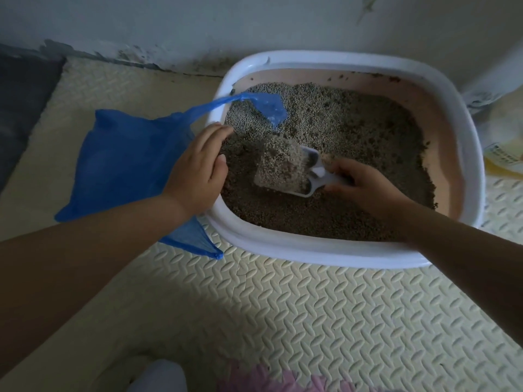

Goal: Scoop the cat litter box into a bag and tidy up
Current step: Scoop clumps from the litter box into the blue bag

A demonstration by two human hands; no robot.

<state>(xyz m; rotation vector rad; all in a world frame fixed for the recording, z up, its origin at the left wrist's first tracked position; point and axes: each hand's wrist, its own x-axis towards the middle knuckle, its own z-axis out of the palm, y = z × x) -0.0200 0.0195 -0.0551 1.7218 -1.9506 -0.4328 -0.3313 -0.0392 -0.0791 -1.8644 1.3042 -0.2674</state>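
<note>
Litter box [311,251]: right hand [365,185] grips the heaped scoop [317,172] inside, left hand [198,171] lays straight, closed-up fingers on the blue bag [124,159].

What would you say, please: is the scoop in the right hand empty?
No, the scoop holds a heaped clump of litter.

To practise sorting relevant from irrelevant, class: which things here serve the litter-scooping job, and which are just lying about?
In use: litter box, white scoop loaded with litter, blue bag, right hand gripping the scoop, left hand at the bag.
Lying about: yellow packet, dark mat, pink cloth.
</note>
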